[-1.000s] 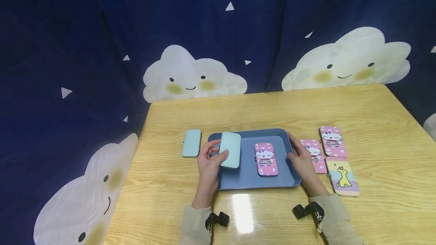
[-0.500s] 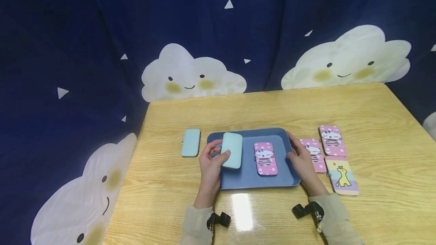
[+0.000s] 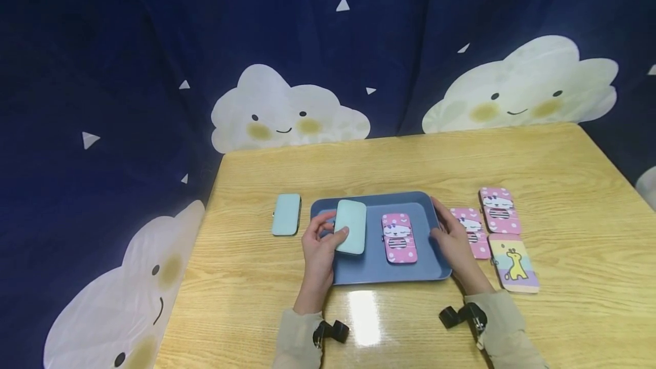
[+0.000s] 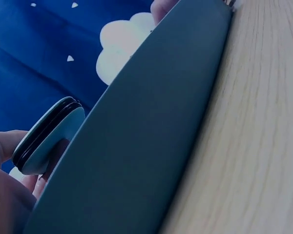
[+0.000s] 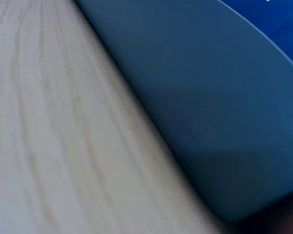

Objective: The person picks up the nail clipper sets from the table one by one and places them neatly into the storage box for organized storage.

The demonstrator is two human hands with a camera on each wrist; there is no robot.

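Holding the mint case [image 3: 353, 218] level should help it clear the left edge of the tray [image 3: 371, 272], the left hand [image 3: 319, 249] pinching it above that side, the right hand [image 3: 455, 242] gripping the right edge.

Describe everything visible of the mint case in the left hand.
The mint case is a plain, rounded rectangle with a smooth-looking face, long sides running near to far. The left wrist view shows pale halves with dark bands between; it looks shut. What looks like a small clasp shows at its left edge. The left hand grips it, thumb on the upper face, over the left part of the blue tray. Underside contact can't be judged.
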